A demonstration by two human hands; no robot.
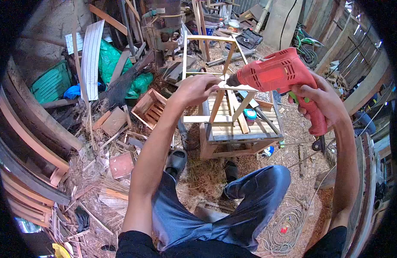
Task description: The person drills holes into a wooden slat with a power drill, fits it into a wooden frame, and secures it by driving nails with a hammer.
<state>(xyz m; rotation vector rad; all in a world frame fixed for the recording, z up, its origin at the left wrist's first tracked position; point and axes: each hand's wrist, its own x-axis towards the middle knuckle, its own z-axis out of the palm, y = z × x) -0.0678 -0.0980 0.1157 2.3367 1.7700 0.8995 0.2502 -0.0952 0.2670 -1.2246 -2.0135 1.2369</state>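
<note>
Two hands flank the drill point(273, 71), upper right: the right hand point(325, 101) wraps fingers point(305, 90) round its handle point(317, 123), likely for aim; the left hand point(197, 89), half-curled by the chuck point(233, 80), perhaps steadies the wood frame point(240, 88), hold unclear.

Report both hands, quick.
Left hand: fingers bent, at the wooden frame by the drill's tip; grip cannot be told.
Right hand: closed, holding the red drill.

We count two hands point(197, 89) (one left, one right), one drill point(271, 73) at upper right, one crate point(153, 107) left of centre, two slippers point(177, 161) mid-frame, one cord coil point(272, 232) at lower right.
</note>
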